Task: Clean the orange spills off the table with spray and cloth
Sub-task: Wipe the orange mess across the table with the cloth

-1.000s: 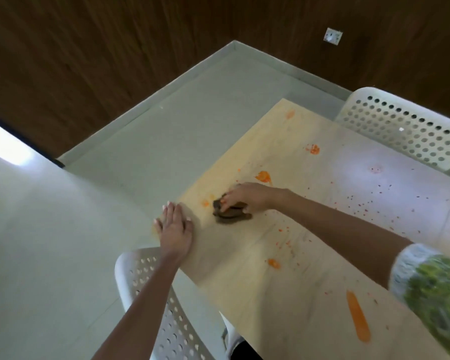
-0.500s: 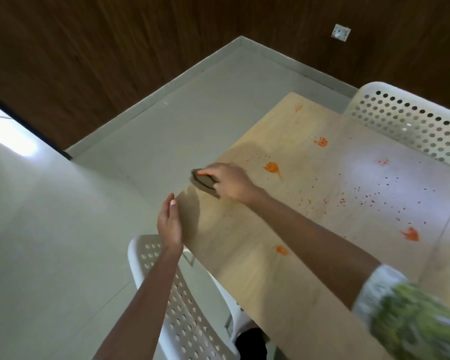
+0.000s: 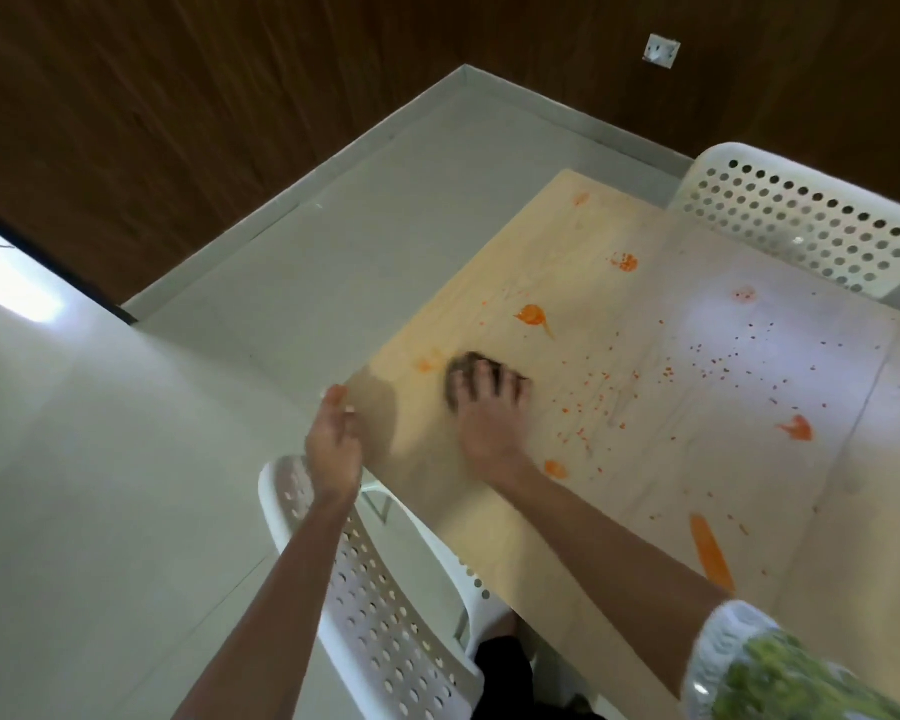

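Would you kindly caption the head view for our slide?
Right hand presses a dark cloth onto the orange-spattered table; left hand rests at its edge.

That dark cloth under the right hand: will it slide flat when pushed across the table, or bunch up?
The dark cloth looks soft and crumpled under the right hand, so it is probably floppy and apt to bunch if pushed from one edge. Spread fingers pressing on top likely keep it sliding. The table looks smooth, so it should glide easily. It seems light.

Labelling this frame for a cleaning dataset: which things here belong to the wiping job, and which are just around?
Job:
cloth under right hand
orange spills
table
left hand at the table's edge

Around:
near white chair
far white chair
wall socket
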